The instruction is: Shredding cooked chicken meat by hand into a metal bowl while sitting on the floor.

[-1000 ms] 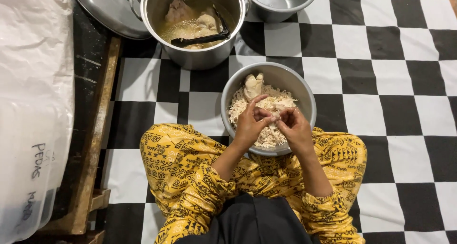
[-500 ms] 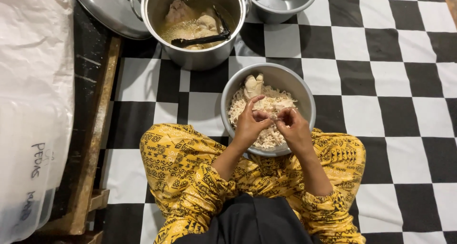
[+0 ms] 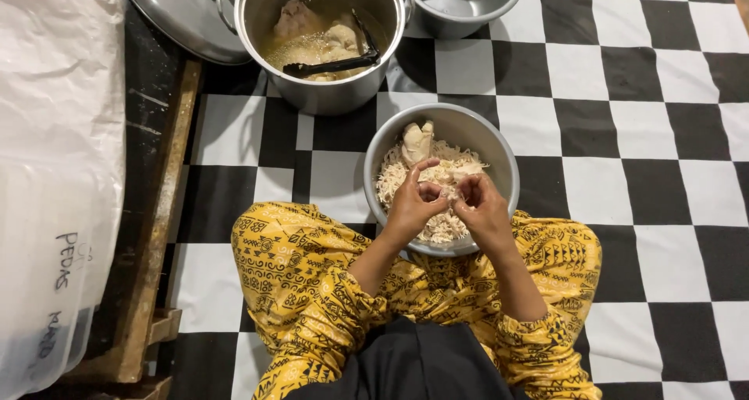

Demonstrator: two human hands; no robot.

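Over bowl (image 3: 499, 146) | left hand (image 3: 412, 207), right hand (image 3: 482, 211) pinching chicken (image 3: 446, 174) (shredded)

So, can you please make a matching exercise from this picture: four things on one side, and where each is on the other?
Things:
1. tongs
2. lid
3. hands
4. empty pot

Places:
A. over the bowl of shredded meat
B. top edge, right of the big pot
C. inside the big pot
D. left of the big pot

Pairs: 1-C, 2-D, 3-A, 4-B
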